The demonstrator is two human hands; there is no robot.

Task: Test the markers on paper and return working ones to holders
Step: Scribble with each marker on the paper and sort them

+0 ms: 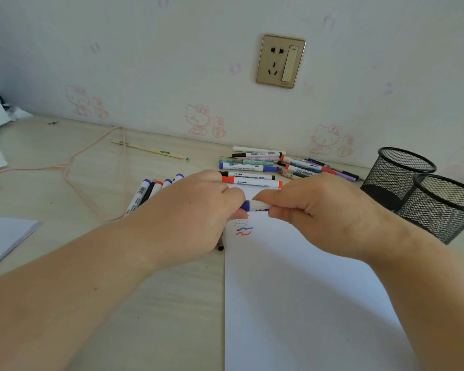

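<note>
Markers: from the head view, your left hand (pixel 196 210) pinches the blue cap and your right hand (pixel 314 207) grips the barrel of one blue marker (pixel 255 205), held level above the paper (pixel 306 290), probably to uncap it. Mesh holders (pixel 402 178) stand at three o'clock.

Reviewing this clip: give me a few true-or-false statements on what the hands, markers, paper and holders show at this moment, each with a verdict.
1. Both hands hold one blue-capped marker above the paper. True: the left hand has its grip at the cap, the right hand on the barrel.
2. The paper is unmarked. False: squiggles, blue and red among them, sit near its top left.
3. Two black mesh holders stand at the right. True.
4. A red-capped marker stands in a holder. False: it lies on the desk.
</note>
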